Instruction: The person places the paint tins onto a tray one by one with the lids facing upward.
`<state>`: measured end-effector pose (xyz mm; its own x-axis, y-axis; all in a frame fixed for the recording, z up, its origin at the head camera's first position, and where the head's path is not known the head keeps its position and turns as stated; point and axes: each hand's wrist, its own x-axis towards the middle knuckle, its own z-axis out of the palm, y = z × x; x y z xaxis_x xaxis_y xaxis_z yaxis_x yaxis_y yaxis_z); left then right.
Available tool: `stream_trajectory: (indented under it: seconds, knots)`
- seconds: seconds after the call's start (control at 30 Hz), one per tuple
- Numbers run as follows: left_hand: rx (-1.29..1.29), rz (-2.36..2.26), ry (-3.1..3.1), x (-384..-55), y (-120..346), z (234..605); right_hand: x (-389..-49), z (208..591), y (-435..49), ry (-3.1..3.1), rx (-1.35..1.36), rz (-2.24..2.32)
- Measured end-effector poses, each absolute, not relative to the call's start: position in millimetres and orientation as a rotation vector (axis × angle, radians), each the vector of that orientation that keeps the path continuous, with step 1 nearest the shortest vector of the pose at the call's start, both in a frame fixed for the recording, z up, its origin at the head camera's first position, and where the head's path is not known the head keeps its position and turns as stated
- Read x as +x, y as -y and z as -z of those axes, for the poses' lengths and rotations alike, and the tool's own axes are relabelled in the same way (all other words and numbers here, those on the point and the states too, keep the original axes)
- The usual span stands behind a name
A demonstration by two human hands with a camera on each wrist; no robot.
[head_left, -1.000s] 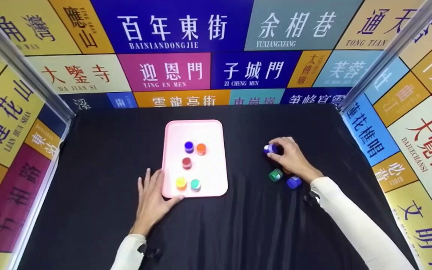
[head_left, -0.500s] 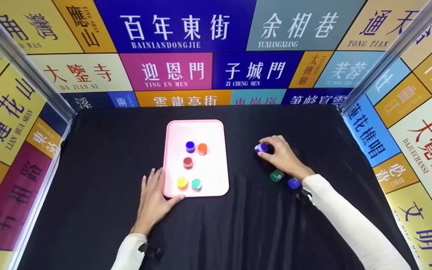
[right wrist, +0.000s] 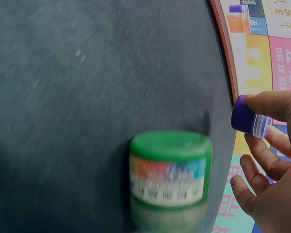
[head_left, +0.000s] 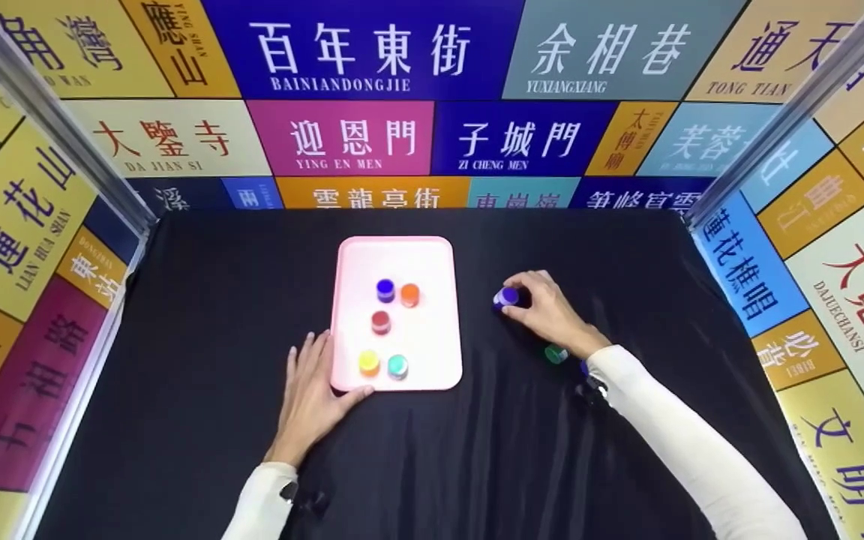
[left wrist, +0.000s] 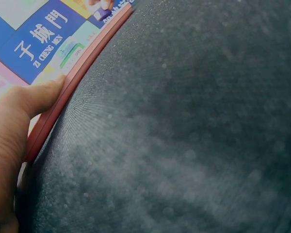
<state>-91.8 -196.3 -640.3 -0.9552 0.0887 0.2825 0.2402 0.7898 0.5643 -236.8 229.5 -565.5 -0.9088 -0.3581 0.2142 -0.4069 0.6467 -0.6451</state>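
My right hand [head_left: 548, 311] pinches a small purple-capped paint jar [head_left: 505, 298] between thumb and fingers, to the right of the pink tray [head_left: 421, 259]. The right wrist view shows this jar [right wrist: 243, 116] tilted, its clear lower part toward the fingers. At the tray's near left corner lies my left hand [head_left: 310, 405], fingers straight along the left side and thumb on the near rim. On the tray stand several paint jars: blue [head_left: 385, 290], orange [head_left: 409, 295], red [head_left: 380, 323], yellow [head_left: 369, 364] and teal [head_left: 397, 367].
A green jar [head_left: 555, 353] lies on the black cloth [head_left: 447, 465] below my right wrist. Beside it, a blue jar [head_left: 584, 368] is mostly hidden by the sleeve. Panels with printed lettering [head_left: 349, 142] wall the table's back and sides.
My right hand has carried the purple-capped jar left toward the tray. The forearm now covers most of the blue jar. My left hand keeps its place at the tray corner.
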Motion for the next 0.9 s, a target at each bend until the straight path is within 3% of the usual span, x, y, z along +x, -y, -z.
stream_trajectory:
  seconds: [0.9]
  knots:
    - [-0.251, 0.899, 2.733, -92, 197, 641, -250, 576, -175, 2.756, 0.788, -1.158]
